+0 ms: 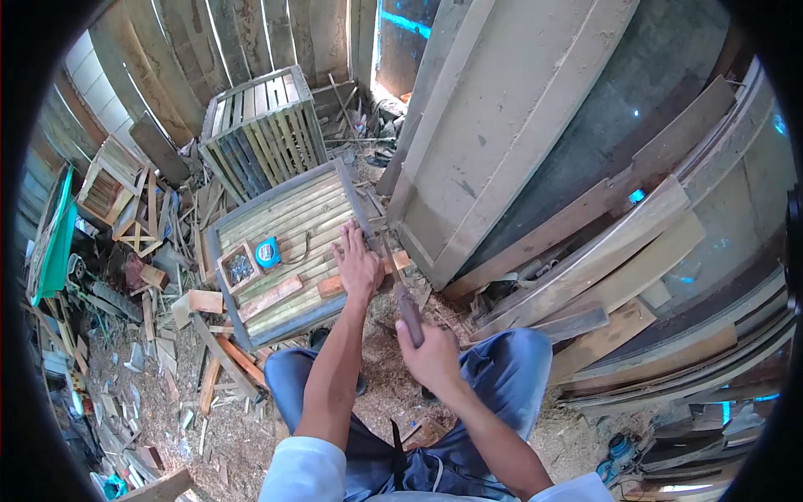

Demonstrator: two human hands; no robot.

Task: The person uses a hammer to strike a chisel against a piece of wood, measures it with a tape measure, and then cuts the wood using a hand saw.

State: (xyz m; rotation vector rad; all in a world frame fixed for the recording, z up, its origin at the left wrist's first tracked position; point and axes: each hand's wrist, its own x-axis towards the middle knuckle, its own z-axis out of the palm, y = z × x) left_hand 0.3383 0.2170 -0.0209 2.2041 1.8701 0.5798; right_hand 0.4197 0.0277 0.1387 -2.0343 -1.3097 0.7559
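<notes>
My right hand (433,356) is wrapped round the brown handle of a hand saw (407,307), whose narrow blade points up and away. The blade crosses a reddish wood strip (398,261) that sticks out past the right edge of a slatted panel (284,209). My left hand (360,266) lies over that strip with its fingers spread, pressing it on the slats. Left of it on the panel are a blue tape measure (267,252), a small box of nails (239,267) and a short wood piece (270,298).
A slatted crate (263,134) stands behind the panel. Large framed boards (502,142) lean at the right, above stacked planks (602,268). Wood offcuts (242,364) and sawdust cover the ground. A green sheet (55,238) is at far left.
</notes>
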